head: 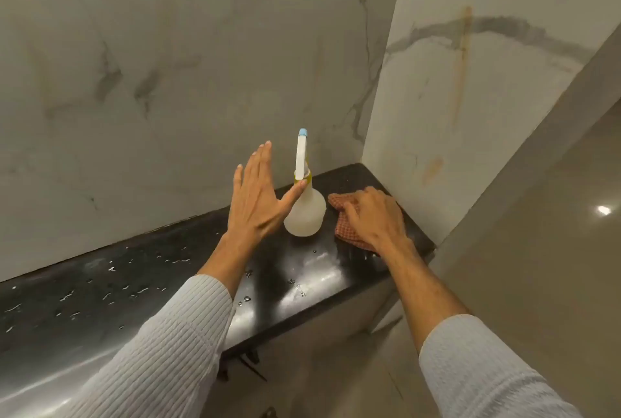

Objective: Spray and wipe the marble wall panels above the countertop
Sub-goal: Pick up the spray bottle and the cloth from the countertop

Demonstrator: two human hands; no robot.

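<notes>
A white spray bottle (pixel 305 212) with a blue-tipped nozzle stands upright on the black countertop (pixel 134 286), near the corner. My left hand (pixel 257 197) hovers just left of it, fingers spread, with the thumb tip touching the bottle's yellow neck ring. My right hand (pixel 374 217) lies on a reddish checked cloth (pixel 346 227) that rests on the counter to the right of the bottle. Grey-veined marble wall panels (pixel 188 64) rise behind the counter, and a side panel (pixel 470 81) with orange streaks stands at the right.
Water drops lie scattered over the countertop at the left and middle. The counter ends at the right against the side wall. A glossy tiled floor (pixel 524 283) lies below to the right, past a wall edge.
</notes>
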